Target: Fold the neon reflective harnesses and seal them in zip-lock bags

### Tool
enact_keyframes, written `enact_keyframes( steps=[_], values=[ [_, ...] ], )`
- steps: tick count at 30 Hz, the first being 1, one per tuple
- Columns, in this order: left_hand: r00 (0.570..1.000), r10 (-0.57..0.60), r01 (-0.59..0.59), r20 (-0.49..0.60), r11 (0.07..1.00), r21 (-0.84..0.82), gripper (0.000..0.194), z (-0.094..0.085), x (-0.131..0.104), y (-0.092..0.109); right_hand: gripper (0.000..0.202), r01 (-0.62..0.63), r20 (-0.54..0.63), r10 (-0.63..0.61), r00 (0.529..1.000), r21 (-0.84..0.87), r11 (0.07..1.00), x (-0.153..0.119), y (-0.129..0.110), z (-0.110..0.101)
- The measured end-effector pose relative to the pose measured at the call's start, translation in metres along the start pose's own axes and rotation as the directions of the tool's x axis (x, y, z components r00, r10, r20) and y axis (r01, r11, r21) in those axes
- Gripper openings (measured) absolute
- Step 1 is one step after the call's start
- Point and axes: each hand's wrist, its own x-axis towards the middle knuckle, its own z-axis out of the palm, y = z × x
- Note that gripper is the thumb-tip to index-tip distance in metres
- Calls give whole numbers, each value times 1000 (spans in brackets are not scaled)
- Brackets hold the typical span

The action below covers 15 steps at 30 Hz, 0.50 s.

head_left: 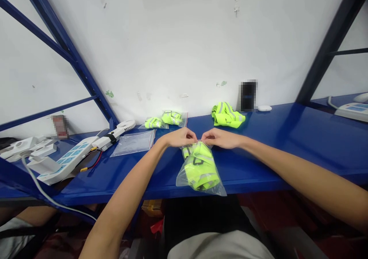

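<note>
Our left hand (pixel 181 137) and right hand (pixel 222 138) both have their grip pinched on the clear bag (pixel 183 176), neon fabric (pixel 201 170) inside, at the surface's (pixel 165 176) front edge. We'd probably squeeze evenly along the bag's top, fabric tucked clear.

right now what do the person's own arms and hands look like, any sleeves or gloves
The left hand and right hand are gloveless. The left forearm and right forearm are bare, with no sleeve, watch or bracelet visible.

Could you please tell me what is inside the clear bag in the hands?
A yellow-green and grey fabric bundle; its inner folds are hidden beneath its outer layers.
</note>
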Motion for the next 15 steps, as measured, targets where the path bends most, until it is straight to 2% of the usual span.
enact_keyframes(
  steps=[4,9,11,12,13,14,15],
  values=[
    [999,-25,22,-42,996,-83,31,3,-12,-16,34,20,-38,-22,999,-49,999,5,2,6],
    [993,17,-20,-118,1000,-19,33,14,-9,-22,34,0,-89,-5,996,-63,998,4,-1,13],
    [973,41,-47,-227,999,-22,33,14,-7,-23,35,-35,-117,32,993,-27,999,2,-3,12],
    [942,54,-67,-331,997,-28,35,12,-7,-26,36,-50,-147,52,988,11,999,2,-3,9],
    [884,59,-83,-464,996,-30,37,10,-8,-29,37,-51,-200,63,978,65,997,4,-3,5],
    [790,55,-89,-610,996,-26,38,6,-10,-34,38,-28,-283,64,957,129,991,8,-3,-1],
    [666,43,-80,-745,997,-14,38,1,-13,-40,38,20,-387,57,920,192,981,14,-4,-8]
  ],
)
